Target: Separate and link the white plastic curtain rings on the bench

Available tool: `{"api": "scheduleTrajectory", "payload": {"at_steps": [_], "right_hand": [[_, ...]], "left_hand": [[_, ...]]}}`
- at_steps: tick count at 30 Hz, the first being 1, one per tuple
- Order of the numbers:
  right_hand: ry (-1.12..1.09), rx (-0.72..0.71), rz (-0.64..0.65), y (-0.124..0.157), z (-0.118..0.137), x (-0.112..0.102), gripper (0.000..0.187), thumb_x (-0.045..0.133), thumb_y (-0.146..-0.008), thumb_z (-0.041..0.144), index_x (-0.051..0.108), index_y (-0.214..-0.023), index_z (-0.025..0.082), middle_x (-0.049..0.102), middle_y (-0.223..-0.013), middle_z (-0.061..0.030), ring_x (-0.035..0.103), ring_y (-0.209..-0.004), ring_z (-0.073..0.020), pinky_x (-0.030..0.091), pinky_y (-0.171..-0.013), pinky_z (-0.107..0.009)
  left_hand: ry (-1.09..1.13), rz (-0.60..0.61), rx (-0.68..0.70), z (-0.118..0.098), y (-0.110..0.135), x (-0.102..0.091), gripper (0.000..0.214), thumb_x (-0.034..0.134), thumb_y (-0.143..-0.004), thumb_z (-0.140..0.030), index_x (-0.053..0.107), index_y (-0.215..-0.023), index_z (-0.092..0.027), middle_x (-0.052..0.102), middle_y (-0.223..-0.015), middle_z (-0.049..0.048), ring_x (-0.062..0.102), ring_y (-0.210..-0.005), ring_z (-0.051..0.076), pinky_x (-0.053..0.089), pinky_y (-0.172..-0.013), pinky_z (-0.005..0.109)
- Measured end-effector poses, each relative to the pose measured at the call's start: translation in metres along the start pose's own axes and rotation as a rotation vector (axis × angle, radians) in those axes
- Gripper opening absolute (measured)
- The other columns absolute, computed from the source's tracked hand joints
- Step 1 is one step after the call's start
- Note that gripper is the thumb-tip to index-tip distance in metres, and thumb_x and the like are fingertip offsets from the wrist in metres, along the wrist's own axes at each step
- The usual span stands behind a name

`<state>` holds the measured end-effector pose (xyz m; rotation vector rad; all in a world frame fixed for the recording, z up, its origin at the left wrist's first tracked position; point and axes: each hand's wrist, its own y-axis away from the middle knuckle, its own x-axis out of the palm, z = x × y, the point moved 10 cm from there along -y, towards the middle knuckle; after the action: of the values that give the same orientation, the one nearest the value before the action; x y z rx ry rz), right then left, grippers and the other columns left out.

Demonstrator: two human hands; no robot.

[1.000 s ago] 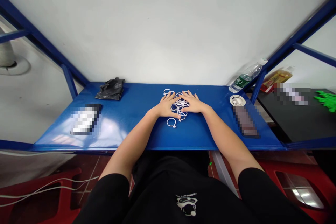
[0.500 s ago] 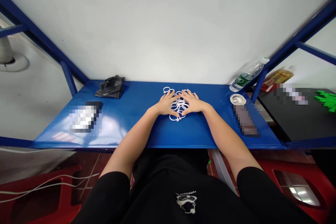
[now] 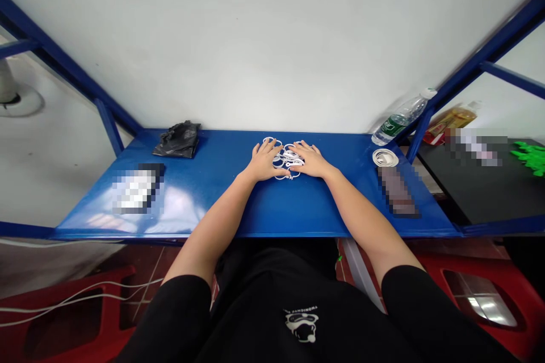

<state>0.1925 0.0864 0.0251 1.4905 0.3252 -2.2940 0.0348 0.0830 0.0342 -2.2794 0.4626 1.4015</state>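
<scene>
A loose pile of white plastic rings (image 3: pixel 279 163) lies on the blue table (image 3: pixel 293 210). My left hand (image 3: pixel 264 163) rests palm down over the pile's left side, fingers spread. From the right, my right hand (image 3: pixel 310 160) lies flat over the other side, its fingers also apart. Both thumbs point inward and nearly meet at the near edge of the pile. Several rings show between the hands, and some are hidden under the palms and fingers. Neither hand grips a ring that I can make out.
A crumpled black plastic bag (image 3: pixel 177 139) lies at the back left, with a blurred-out item (image 3: pixel 138 188) before it. At the right are a water bottle (image 3: pixel 400 120), a coiled white cable (image 3: pixel 385 157) and another blurred item (image 3: pixel 398 191). Blue frame bars flank the table.
Both hands have slid slightly away from me, pushing the rings toward the wall and into a more compact pile. The left hand's fingers are spread wider.
</scene>
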Motion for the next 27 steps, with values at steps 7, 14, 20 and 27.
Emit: {"api": "scheduleTrajectory", "payload": {"at_steps": [7, 14, 20, 27], "right_hand": [[-0.019, -0.016, -0.044, -0.001, 0.000, -0.002, 0.087, 0.078, -0.088, 0.053, 0.043, -0.165, 0.034, 0.028, -0.177, -0.0102, 0.014, -0.167, -0.0368, 0.010, -0.132, -0.067], [-0.093, -0.099, -0.016, -0.003, -0.001, 0.002, 0.111, 0.090, -0.070, 0.068, 0.043, -0.165, 0.036, 0.021, -0.180, -0.0095, 0.003, -0.167, -0.0430, 0.003, -0.131, -0.069], [-0.091, -0.135, 0.041, 0.000, 0.004, 0.008, 0.126, 0.093, -0.062, 0.070, 0.036, -0.169, 0.036, 0.011, -0.181, -0.0101, -0.008, -0.166, -0.0452, -0.001, -0.131, -0.070], [-0.058, -0.112, 0.003, -0.002, 0.003, 0.006, 0.114, 0.090, -0.071, 0.067, 0.040, -0.167, 0.033, 0.017, -0.180, -0.0119, -0.001, -0.167, -0.0441, 0.005, -0.131, -0.071]], "left_hand": [[-0.041, 0.138, 0.010, 0.004, 0.002, 0.007, 0.134, 0.083, -0.062, -0.087, 0.032, -0.170, -0.027, 0.010, -0.180, 0.0165, 0.003, -0.166, 0.048, 0.004, -0.131, 0.069], [-0.052, 0.057, -0.097, 0.013, 0.000, 0.002, 0.110, 0.079, -0.078, -0.076, 0.038, -0.168, -0.026, 0.020, -0.178, 0.0154, 0.010, -0.166, 0.045, 0.009, -0.132, 0.068], [-0.034, 0.058, -0.119, 0.017, 0.000, 0.006, 0.107, 0.078, -0.081, -0.074, 0.038, -0.168, -0.025, 0.021, -0.178, 0.0166, 0.014, -0.166, 0.043, 0.014, -0.132, 0.067], [-0.033, 0.040, -0.071, 0.016, -0.001, 0.004, 0.096, 0.075, -0.087, -0.070, 0.042, -0.165, -0.025, 0.034, -0.174, 0.0166, 0.030, -0.162, 0.041, 0.020, -0.131, 0.066]]}}
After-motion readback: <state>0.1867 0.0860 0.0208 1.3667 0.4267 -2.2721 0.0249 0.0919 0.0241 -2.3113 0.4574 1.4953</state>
